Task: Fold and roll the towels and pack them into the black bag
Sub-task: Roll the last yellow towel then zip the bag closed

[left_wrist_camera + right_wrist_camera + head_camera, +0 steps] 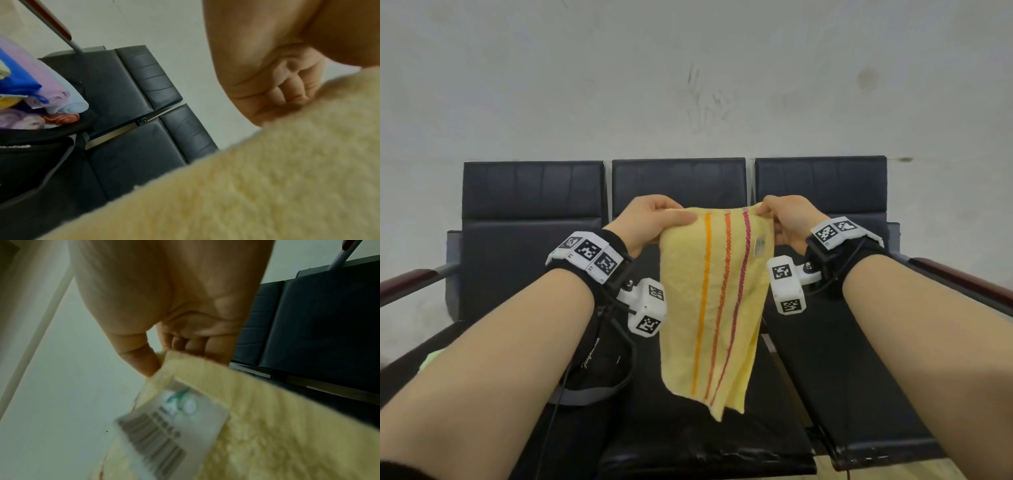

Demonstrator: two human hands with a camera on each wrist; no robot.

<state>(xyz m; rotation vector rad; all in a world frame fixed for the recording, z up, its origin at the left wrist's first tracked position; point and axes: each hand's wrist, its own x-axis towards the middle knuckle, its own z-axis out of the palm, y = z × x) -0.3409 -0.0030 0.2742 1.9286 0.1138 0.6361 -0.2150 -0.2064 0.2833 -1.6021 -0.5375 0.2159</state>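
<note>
You hold the yellow towel (pixel 717 294) up by its top edge, above the middle seat of the black chairs (pixel 678 185). Your left hand (pixel 654 219) pinches the left corner between thumb and curled fingers (pixel 296 91); your right hand (pixel 784 216) pinches the right corner, thumb against fingers (pixel 191 344), just above the label (pixel 172 423). The towel hangs already doubled, stripes running downward, its lower edges uneven.

Before you go on, level those lower edges: keep both pinches at equal height, pull the top edge gently taut and let the cloth settle. Then lay it flat on the seat for the next fold, label inside.

The black bag (pixel 30 146) sits on the left seat, with rolled towels (pixel 51 97) apparently resting in its mouth, though the wrist view is too cropped to be sure. Keep this roll tight, since the bag looks nearly full.
</note>
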